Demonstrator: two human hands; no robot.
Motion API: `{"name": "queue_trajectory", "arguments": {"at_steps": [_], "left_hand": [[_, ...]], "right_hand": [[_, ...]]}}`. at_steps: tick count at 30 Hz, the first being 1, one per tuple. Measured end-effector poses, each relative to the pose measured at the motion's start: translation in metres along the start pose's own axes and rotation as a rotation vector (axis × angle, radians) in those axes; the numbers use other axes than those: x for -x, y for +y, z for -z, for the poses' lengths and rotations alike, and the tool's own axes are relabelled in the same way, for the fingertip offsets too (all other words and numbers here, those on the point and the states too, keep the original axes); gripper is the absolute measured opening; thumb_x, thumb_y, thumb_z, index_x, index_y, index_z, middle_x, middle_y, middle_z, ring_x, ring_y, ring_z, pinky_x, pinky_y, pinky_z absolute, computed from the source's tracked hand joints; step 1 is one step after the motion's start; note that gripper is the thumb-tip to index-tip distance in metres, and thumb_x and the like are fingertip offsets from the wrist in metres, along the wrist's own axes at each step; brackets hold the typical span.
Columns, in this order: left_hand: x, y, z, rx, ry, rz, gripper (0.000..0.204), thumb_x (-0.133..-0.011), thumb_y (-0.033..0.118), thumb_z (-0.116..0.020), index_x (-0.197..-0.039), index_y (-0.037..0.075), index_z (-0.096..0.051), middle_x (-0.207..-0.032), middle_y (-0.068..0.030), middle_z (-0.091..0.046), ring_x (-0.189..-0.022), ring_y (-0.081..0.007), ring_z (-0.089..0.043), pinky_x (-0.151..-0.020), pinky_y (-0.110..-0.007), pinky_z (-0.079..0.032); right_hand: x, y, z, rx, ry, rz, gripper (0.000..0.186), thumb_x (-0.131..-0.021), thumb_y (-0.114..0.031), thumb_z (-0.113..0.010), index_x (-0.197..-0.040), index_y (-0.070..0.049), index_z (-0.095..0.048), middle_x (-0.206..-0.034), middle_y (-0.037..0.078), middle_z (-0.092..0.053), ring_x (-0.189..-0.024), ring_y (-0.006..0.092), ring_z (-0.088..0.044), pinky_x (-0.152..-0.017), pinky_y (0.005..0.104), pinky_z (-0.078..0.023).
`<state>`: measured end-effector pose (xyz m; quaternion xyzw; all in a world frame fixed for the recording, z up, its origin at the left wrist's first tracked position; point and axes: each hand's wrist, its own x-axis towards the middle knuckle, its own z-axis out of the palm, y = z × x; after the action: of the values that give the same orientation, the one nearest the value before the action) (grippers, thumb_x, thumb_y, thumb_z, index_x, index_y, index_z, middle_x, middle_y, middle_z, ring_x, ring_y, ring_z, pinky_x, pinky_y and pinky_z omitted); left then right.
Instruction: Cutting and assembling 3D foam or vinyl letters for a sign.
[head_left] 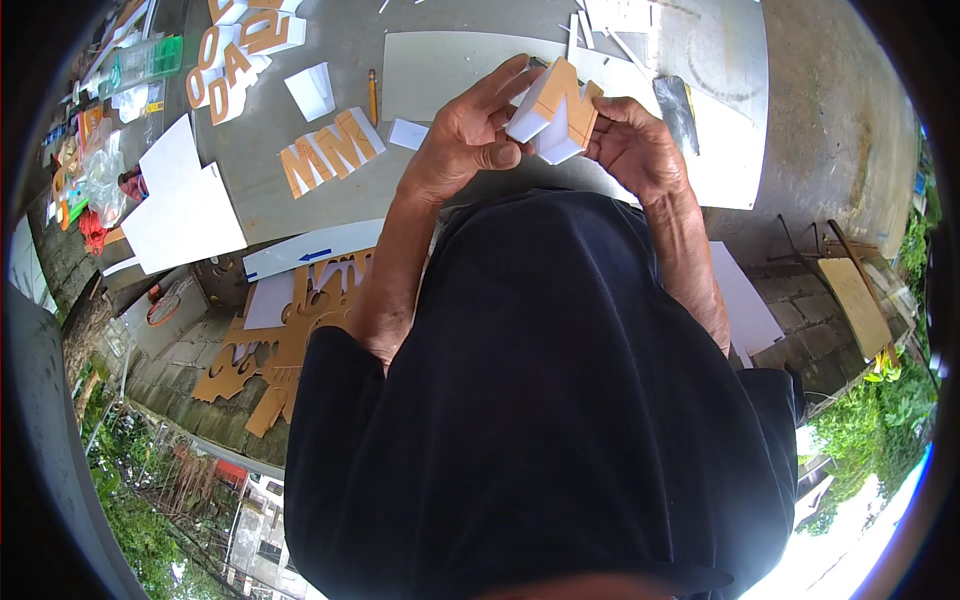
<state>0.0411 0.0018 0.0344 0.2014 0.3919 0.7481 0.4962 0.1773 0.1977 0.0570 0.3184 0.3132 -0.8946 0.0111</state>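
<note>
1. Grey concrete worktop spreads out ahead of the person, outdoors, with green foliage and rooftops visible past its edge; white offcuts and strips lie scattered across it.
2. Both hands are raised above the near edge of the worktop, in front of the dark shirt, and between them sits a thick block letter of white foam with an orange-brown facing, its zigzag face turned up toward the camera.
3. On one side, the left hand pinches the letter's white edge between thumb and curled fingers, with the index finger stretched along its top.
4. On the other, the right hand closes round the opposite edge, fingertips pressed against the orange-brown face and side wall.
5. Judging by this grip, the step in hand is fitting or pressing the white side wall onto the letter's outline; I cannot tell whether any glue is involved.
6. A next move would likely call for steady pressure along the inner angles of the zigzag, turning the piece without letting the wall slip off the edge.
7. Further out lie two finished orange-faced letters side by side, a yellow pencil, more orange-faced letters in a heap and a large pale board.
8. Below the worktop edge leans a brown cardboard sheet with letter-shaped cut-outs.
</note>
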Motion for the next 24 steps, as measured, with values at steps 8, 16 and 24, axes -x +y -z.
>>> {"name": "queue_trajectory", "arguments": {"at_steps": [8, 16, 24], "left_hand": [[-0.002, -0.007, 0.002, 0.041, 0.055, -0.049, 0.091, -0.074, 0.016, -0.090, -0.150, -0.002, -0.044, -0.147, -0.0217, -0.053, -0.136, -0.0285, -0.052, -0.117, -0.043, -0.036], [0.001, -0.009, 0.003, 0.058, 0.071, -0.066, 0.091, -0.071, 0.012, -0.091, -0.148, -0.005, -0.045, -0.145, -0.0220, -0.055, -0.136, -0.0291, -0.053, -0.118, -0.042, -0.036], [0.004, -0.015, 0.003, 0.075, 0.066, -0.072, 0.100, -0.064, 0.012, -0.093, -0.149, -0.004, -0.043, -0.148, -0.0190, -0.053, -0.139, -0.0280, -0.050, -0.117, -0.041, -0.038]], "right_hand": [[0.005, 0.000, -0.011, -0.001, 0.013, 0.036, 0.035, -0.090, -0.020, -0.067, -0.109, 0.010, -0.064, -0.100, 0.020, -0.069, -0.089, 0.0275, -0.069, -0.082, 0.0404, -0.060], [0.011, -0.003, -0.019, 0.109, 0.026, 0.056, 0.038, -0.092, -0.019, -0.065, -0.110, 0.015, -0.062, -0.096, 0.022, -0.068, -0.087, 0.0276, -0.069, -0.080, 0.0391, -0.059], [0.020, -0.005, -0.032, 0.195, 0.069, 0.131, 0.042, -0.095, -0.020, -0.066, -0.120, 0.013, -0.061, -0.101, 0.020, -0.068, -0.088, 0.0253, -0.069, -0.079, 0.0381, -0.059]]}}
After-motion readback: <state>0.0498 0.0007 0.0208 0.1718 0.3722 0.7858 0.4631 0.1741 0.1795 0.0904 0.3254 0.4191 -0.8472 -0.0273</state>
